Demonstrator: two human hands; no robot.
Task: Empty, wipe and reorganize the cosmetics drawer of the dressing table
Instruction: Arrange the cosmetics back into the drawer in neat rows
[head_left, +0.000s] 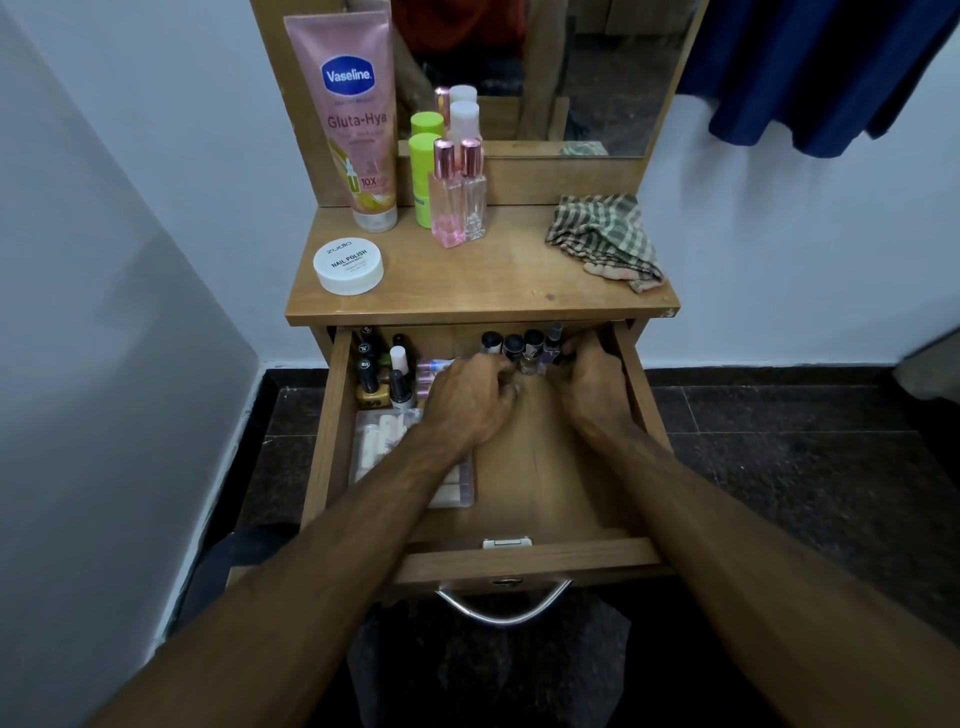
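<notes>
The wooden drawer (524, 558) of the dressing table is pulled open. Both hands reach into its back half. My left hand (470, 402) lies with curled fingers beside a row of small nail polish bottles (522, 345) at the back. My right hand (589, 387) has its fingers curled at the right end of that row, around a small bottle. More nail polish bottles (382, 374) stand in the back left corner. A clear plastic box (379, 441) of pale items lies front left, partly under my left forearm.
On the tabletop (483, 280) stand a pink Vaseline tube (353, 119), a white nail polish remover jar (348, 266), green and pink bottles (449, 182), and a checked cloth (605, 239). A mirror (550, 67) rises behind. A blue curtain (826, 67) hangs at the right.
</notes>
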